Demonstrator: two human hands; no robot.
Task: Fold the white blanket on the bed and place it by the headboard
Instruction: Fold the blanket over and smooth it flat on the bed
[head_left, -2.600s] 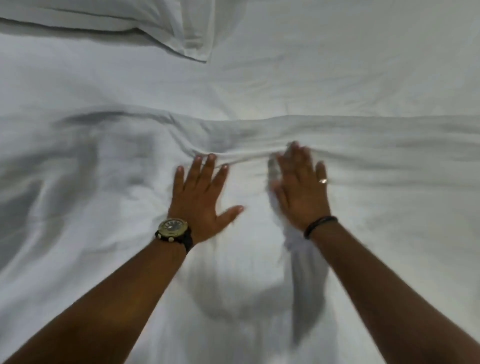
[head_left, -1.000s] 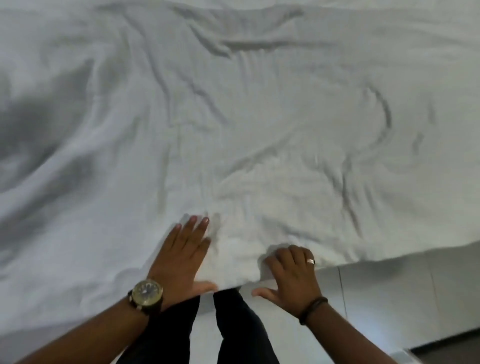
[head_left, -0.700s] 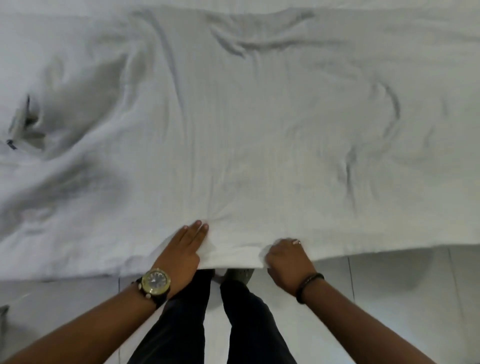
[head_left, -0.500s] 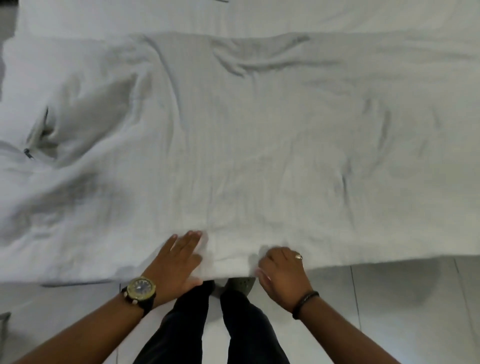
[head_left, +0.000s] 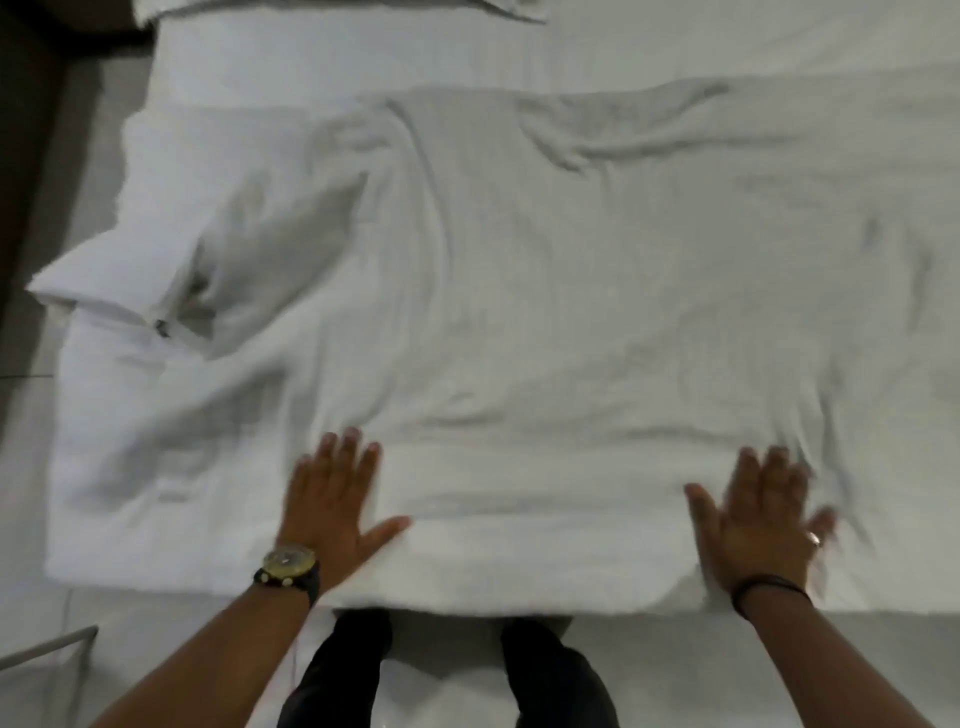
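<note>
Both hands have slid well apart since half a second ago, when they sat nearly together at the near hem; the left hand (head_left: 327, 506) now lies flat with fingers spread and thumb out, and the right hand (head_left: 756, 519), blurred with motion, lies flat too, well off to the right; neither pinches or holds any cloth, each palm only pressing down on the white blanket (head_left: 545, 291); the blanket lies spread over the bed (head_left: 270, 57), its near edge running between the two palms and just short of the wrists, above the person's dark trouser legs (head_left: 337, 675) and the pale floor (head_left: 779, 660); ahead of the fingertips the cloth shows creases and a ridge at its far edge, beyond which bare sheet is visible; to the left of the left hand a corner is rumpled and turned over itself, with a small dark tag (head_left: 162, 327) showing; a wristwatch (head_left: 288, 564) sits on the left wrist, a dark band (head_left: 769, 587) on the right and a ring on a right finger; a pillow edge (head_left: 493, 8) shows at the top of the frame, well beyond both hands; judged from this, the work is at the smoothing stage, and whether the cloth is already doubled cannot be told; most of the folding appears left to do, the left corner wants straightening, and the carry to the headboard, which is not in view, has not begun.
</note>
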